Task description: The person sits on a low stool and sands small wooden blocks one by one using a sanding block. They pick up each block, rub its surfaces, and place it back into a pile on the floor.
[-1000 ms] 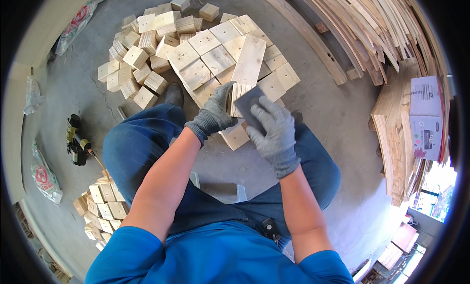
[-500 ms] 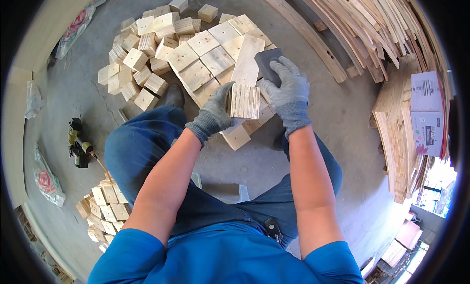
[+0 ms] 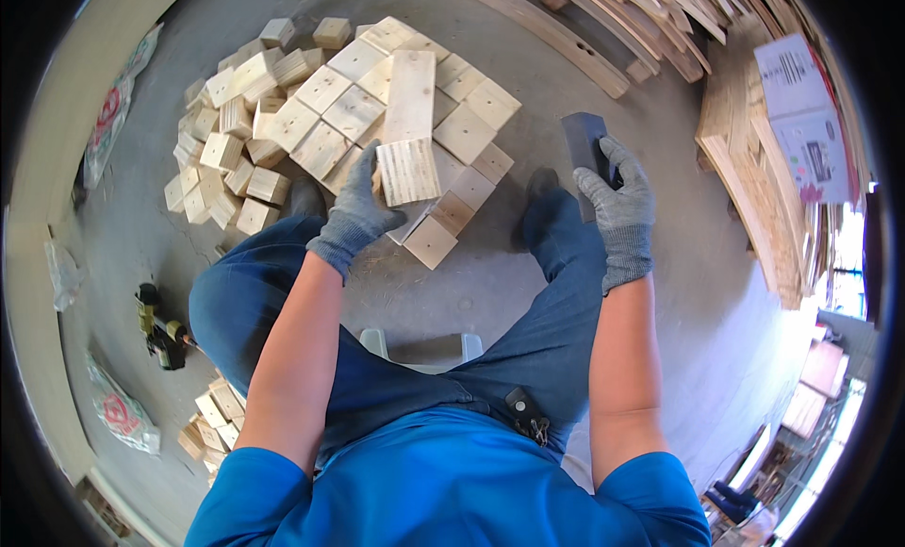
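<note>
My left hand [image 3: 356,212], in a grey knit glove, curves round the left side of a pale wooden block [image 3: 409,173]. The block's striped end grain faces me. Directly behind it lies a narrow board [image 3: 410,94]; whether the two are joined I cannot tell. Out to the right, my gloved right hand [image 3: 619,193] grips a dark grey sanding block [image 3: 583,137], a flat rectangular slab held apart from the wood. Beneath the block and board, square wooden blocks [image 3: 353,111] are packed edge to edge into a raised surface.
Loose wooden blocks [image 3: 222,151] are heaped at the left, with a smaller pile [image 3: 219,410] by my left knee. A yellow-and-black power tool [image 3: 160,328] stands on the floor. Long planks [image 3: 556,38], a lumber stack [image 3: 740,160] and a cardboard box [image 3: 809,113] line the right.
My right hand has drawn away to the right with the sanding block, off the board. The left hand stays at the wooden block. The whole view has shifted and turned slightly.
</note>
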`<action>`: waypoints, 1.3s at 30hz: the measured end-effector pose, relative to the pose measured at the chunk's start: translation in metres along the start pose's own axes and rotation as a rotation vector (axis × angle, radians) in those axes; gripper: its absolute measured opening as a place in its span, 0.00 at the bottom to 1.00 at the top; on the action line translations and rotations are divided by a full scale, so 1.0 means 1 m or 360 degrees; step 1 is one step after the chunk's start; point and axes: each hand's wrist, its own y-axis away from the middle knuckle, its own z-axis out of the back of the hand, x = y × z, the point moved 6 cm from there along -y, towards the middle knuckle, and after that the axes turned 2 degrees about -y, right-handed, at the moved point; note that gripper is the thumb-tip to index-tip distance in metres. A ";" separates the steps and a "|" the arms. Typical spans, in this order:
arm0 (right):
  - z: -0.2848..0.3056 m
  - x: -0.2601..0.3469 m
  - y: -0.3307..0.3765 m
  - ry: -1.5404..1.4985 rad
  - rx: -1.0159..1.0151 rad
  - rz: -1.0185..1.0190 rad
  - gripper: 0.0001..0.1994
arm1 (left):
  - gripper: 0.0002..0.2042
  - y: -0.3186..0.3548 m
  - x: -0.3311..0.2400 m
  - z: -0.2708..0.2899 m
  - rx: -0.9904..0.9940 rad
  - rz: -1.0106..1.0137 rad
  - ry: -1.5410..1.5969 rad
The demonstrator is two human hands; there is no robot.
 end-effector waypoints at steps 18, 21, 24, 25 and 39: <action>0.064 -0.014 0.022 -0.0414 -0.0171 -0.0320 0.31 | 0.28 0.036 -0.093 -0.145 0.0298 -0.0158 0.0274; 0.054 -0.019 0.021 -0.0602 -0.0114 -0.0404 0.33 | 0.32 0.004 -0.017 -0.220 0.0383 0.0414 0.0554; 0.055 -0.012 0.023 -0.0684 -0.0097 -0.0432 0.35 | 0.37 -0.022 -0.002 -0.250 0.0431 0.0445 0.0060; 0.057 -0.009 0.021 -0.0663 -0.0081 -0.0417 0.35 | 0.38 -0.028 0.004 -0.254 0.0422 0.0448 -0.0130; 0.062 -0.015 0.023 -0.0462 -0.0097 -0.0370 0.40 | 0.37 -0.065 0.066 -0.276 0.0905 0.0780 -0.1205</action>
